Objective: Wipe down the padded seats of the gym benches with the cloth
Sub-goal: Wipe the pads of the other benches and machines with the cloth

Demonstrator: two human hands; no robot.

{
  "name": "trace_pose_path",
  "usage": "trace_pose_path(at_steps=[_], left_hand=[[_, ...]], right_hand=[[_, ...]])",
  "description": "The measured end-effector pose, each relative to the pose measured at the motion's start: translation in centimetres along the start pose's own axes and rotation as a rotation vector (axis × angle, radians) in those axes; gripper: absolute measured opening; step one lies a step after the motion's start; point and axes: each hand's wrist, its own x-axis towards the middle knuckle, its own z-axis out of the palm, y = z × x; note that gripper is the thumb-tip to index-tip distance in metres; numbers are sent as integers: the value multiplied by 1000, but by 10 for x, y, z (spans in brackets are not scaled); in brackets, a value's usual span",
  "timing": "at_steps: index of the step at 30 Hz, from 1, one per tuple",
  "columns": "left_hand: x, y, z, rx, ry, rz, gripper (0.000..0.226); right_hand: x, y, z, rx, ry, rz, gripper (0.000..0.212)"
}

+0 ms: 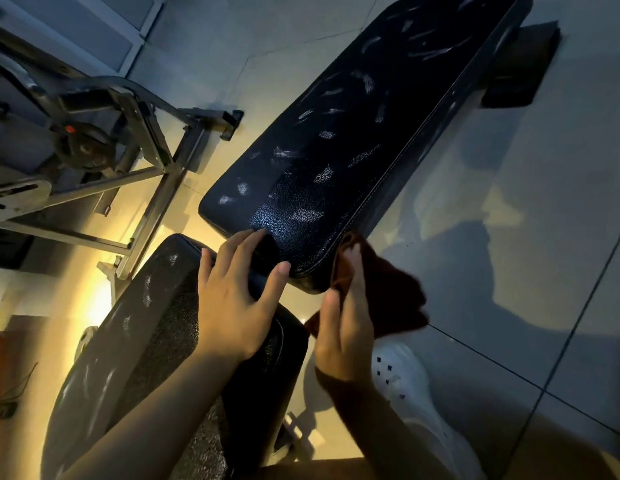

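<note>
pads: two, long pad (pixel 353 140) ahead, seat pad (pixel 156 327) nearer | left hand (pixel 237 299) spread flat across both | right hand (pixel 346 327) holds dark cloth (pixel 391 303) against long pad's near corner, grip partly hidden | around: metal frame (pixel 135 140), white shoe (pixel 412 386)

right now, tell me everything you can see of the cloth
The cloth is a dark reddish-brown rag of soft, fuzzy-looking fabric, bunched rather than folded flat. The right hand pinches it against the near right corner of the long bench pad, wiping the pad's edge. Its loose part hangs off the pad, over the grey tiled floor and above a white shoe.
</note>
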Motion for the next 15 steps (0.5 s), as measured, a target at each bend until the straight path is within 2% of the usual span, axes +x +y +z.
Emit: trace_pose_path(at_steps=[3, 7, 11, 15], left_hand=[[-1, 0, 0, -14, -3, -11, 60], [-1, 0, 0, -28, -12, -15, 61], [1, 0, 1, -23, -23, -15, 60], [1, -2, 1, -35, -32, -12, 60]], right_hand=[[-10, 1, 2, -64, 18, -62, 47], [7, -10, -1, 8, -19, 44, 49], [79, -16, -6, 36, 67, 188, 72], [106, -13, -11, 6, 91, 216, 63]])
